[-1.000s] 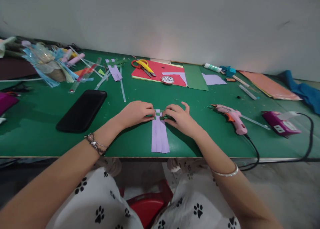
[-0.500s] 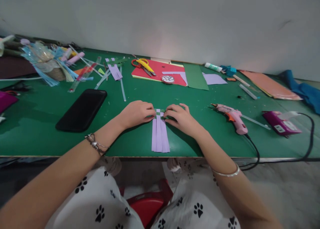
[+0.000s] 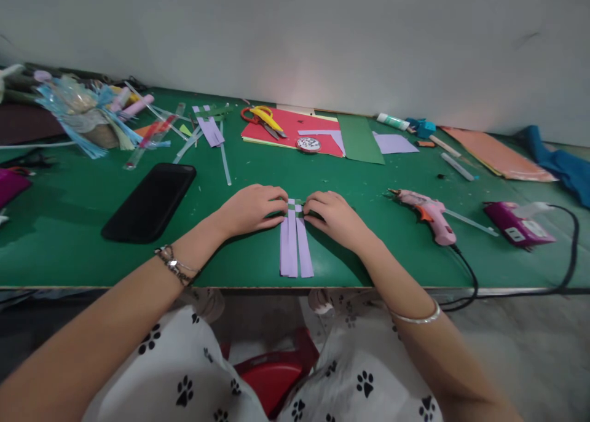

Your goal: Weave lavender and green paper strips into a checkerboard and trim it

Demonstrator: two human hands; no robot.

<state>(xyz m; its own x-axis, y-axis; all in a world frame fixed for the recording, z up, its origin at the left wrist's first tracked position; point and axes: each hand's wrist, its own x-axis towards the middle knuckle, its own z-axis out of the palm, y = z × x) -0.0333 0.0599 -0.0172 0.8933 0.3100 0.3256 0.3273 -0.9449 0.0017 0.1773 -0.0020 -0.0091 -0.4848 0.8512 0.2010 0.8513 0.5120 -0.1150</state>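
Black phone (image 3: 150,202) lies leftmost on the table (image 3: 69,238); left hand (image 3: 251,208) and right hand (image 3: 334,216), fingers curled, pinch either side of the lilac strips (image 3: 294,250) (green strips (image 3: 297,203) cross their top) near the front edge; glue gun (image 3: 426,214) lies rightward.

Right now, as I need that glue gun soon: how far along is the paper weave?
Done: a small green-and-lilac woven patch at the far end of the lilac strips. In hand: left hand and right hand press its sides. Left: most of the strips' length lies unwoven.
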